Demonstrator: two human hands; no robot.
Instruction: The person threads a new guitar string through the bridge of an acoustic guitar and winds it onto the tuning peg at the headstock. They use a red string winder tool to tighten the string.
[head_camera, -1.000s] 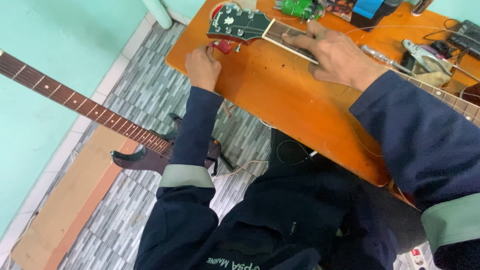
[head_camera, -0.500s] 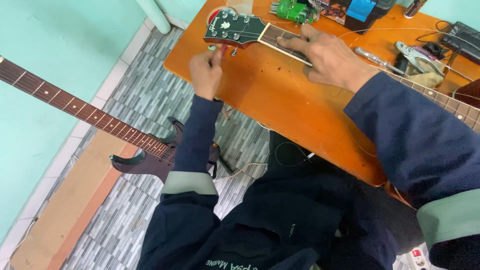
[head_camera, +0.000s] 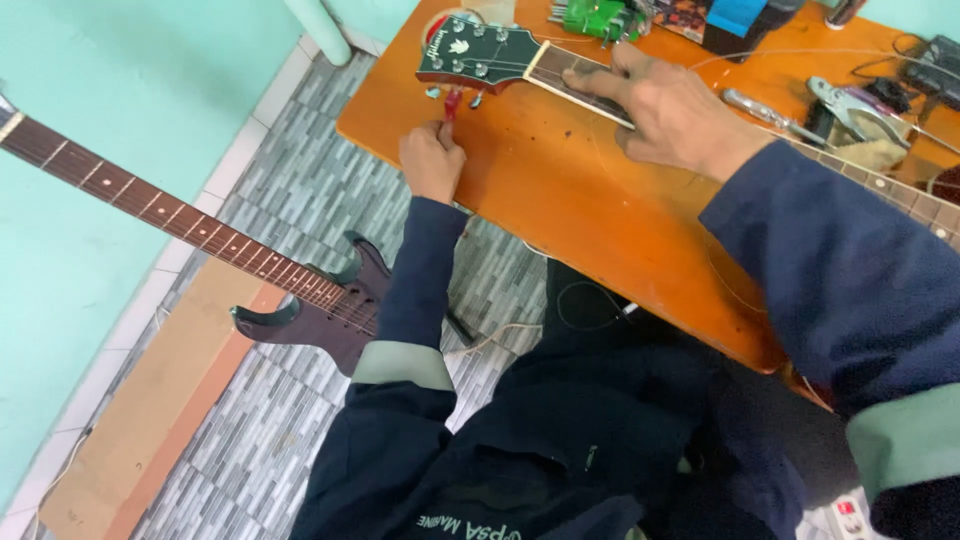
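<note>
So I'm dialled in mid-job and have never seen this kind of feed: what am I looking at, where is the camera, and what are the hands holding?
There is no machine here, just a person in dark blue work clothes. The one picture comes from a camera on that person's head, looking down over their arms at an orange table.

A guitar lies across the table. Its dark green headstock points left and its neck runs right. The right hand presses flat on the neck near the headstock. The left hand pinches a small red-handled tool just below the tuning pegs; what kind of tool it is I cannot tell.

Further back on the table are pliers, a green gadget and some cables. A second, dark red electric guitar stands on the grey tiled floor against the turquoise wall.
</note>
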